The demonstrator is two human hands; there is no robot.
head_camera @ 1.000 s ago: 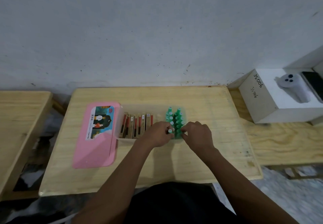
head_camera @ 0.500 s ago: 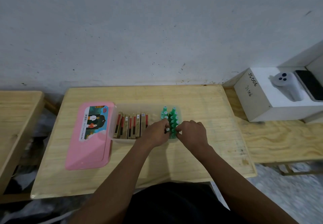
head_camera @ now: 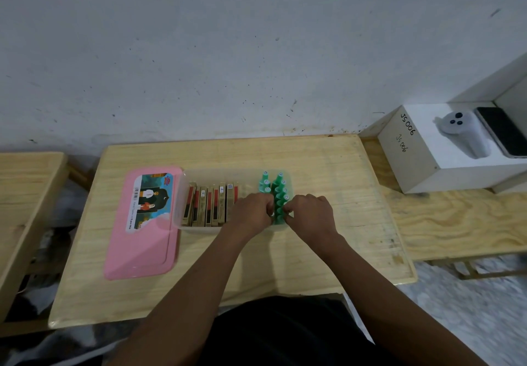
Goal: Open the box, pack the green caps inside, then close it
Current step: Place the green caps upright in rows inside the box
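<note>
A clear plastic box (head_camera: pixel 182 194) stands open on the wooden table (head_camera: pixel 313 166). Its pink lid (head_camera: pixel 142 240) lies flat to the left of it. Inside, several slim brown and red packs (head_camera: pixel 211 206) fill the left part. Green caps (head_camera: pixel 278 191) stand upright in two rows at the right end. My left hand (head_camera: pixel 252 208) has its fingers curled against the left side of the near caps. My right hand (head_camera: pixel 310 214) pinches them from the right. Which caps each hand grips is hidden by the fingers.
A white carton marked JS 006 (head_camera: pixel 410 151) sits on a lower wooden bench at the right, with a white controller (head_camera: pixel 462 131) and a dark phone (head_camera: pixel 502 134) on top. Another wooden table (head_camera: pixel 25 183) stands at the left. The wall is just behind.
Both hands stay at the near end of the green caps, drawing slightly closer together. The view has shifted a little; the box and lid have not moved.
</note>
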